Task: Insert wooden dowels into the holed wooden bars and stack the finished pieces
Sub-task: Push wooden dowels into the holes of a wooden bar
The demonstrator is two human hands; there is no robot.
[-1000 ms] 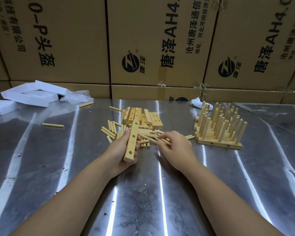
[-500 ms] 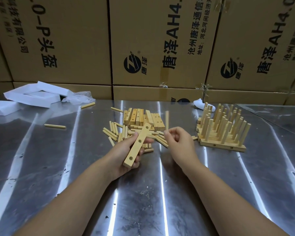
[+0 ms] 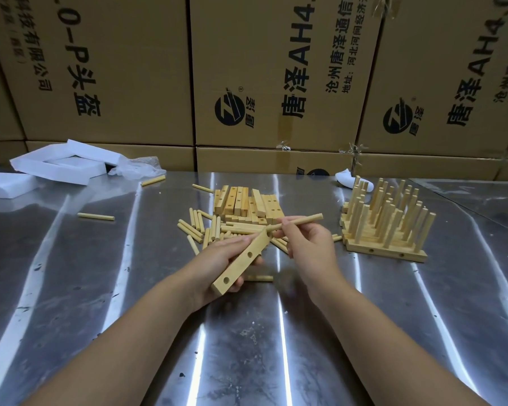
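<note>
The left hand grips a holed bar above the bench; the right hand pinches a dowel, its tip at the bar's top hole. Entering at a slant, the dowel could jam or skid off.

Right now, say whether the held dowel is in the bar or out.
Out, or barely started: the dowel touches the bar at its far hole, nearly full length exposed. Tip depth cannot tell.
</note>
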